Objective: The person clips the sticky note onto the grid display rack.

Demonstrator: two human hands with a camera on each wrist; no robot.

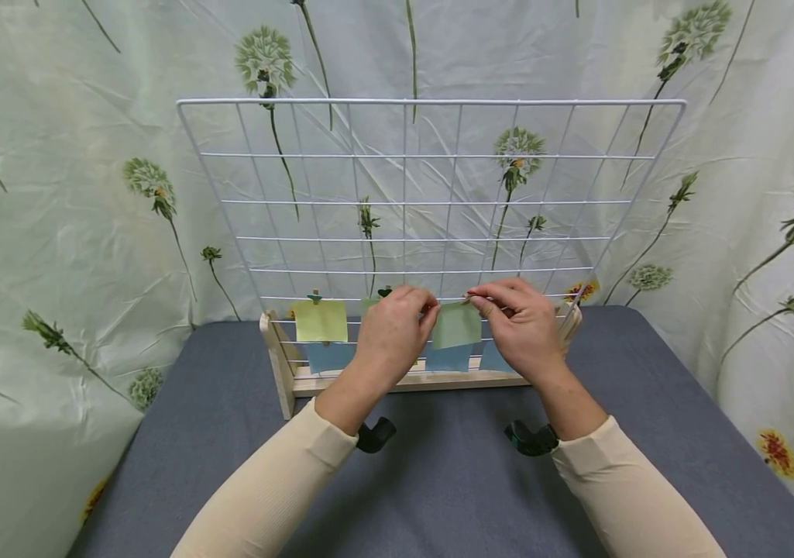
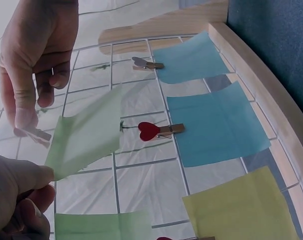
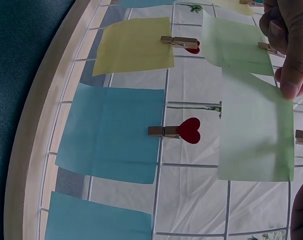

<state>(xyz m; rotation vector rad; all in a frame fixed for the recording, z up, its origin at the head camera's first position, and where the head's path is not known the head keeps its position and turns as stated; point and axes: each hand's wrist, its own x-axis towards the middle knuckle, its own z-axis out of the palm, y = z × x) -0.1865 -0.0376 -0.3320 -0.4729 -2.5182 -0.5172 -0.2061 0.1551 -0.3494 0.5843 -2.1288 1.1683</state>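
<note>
My left hand pinches the upper left corner of a pale green paper note against the white wire grid. At the note's upper right, my right hand holds a small wooden clothespin between thumb and fingertips. In the right wrist view, that clothespin's tip points toward the note's top edge, a little apart from it. Beside the left hand, another green note hangs under its own clothespin. Below are blue notes and a yellow note, pegged with heart-topped clothespins.
The grid stands in a wooden base on a grey-blue cloth-covered table. A yellow note hangs at the grid's left. Behind it falls a pale curtain printed with flowers. Dark wrist mounts sit under both forearms.
</note>
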